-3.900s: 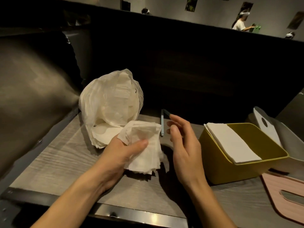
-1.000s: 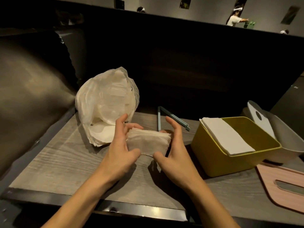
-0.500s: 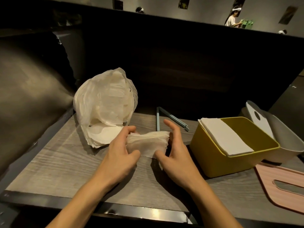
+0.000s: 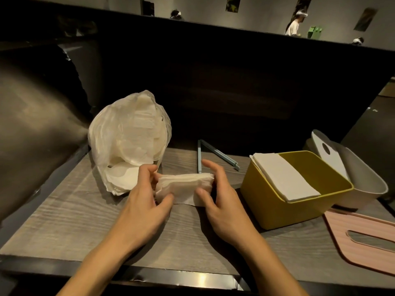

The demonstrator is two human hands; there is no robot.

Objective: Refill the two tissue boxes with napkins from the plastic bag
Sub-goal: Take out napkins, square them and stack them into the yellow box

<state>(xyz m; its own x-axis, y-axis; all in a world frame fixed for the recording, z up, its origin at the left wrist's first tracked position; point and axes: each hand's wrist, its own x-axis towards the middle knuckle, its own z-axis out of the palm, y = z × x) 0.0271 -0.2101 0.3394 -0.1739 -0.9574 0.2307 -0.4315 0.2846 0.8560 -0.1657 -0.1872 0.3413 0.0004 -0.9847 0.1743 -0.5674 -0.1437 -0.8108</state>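
we see both hands around 1 stack of napkins (image 4: 183,186) near the middle of the tabletop (image 4: 70,212). our left hand (image 4: 145,201) grips the stack's left end, fingers curled over the top and thumb pressed against its near side. our right hand (image 4: 222,197) grips the right end the same way, thumb on the near face and fingers wrapped round the far side. the bottom sheet of the stack touches the wood.

the plastic bag (image 4: 128,142) stands toward the back left corner of the tabletop, just beside our left hand, its mouth facing us and more napkins showing pale inside. behind the stack, near the back edge, lies a blue clip (image 4: 215,154) opened into a v.

toward the right edge sits the yellow tissue box (image 4: 277,201), its top open, with a flat white pile of napkins (image 4: 284,176) resting across its left rim and slanting down inside. touching it on the far side is the grey tissue box (image 4: 363,180), also open, with a white lid (image 4: 329,154) with a round hole leaning inside it. a pink lid (image 4: 363,238) with a long slot lies flat at the front right corner, just beside the yellow box.

beyond the dark partition (image 4: 235,77) at the back, a person in a white top (image 4: 295,26) is far off.
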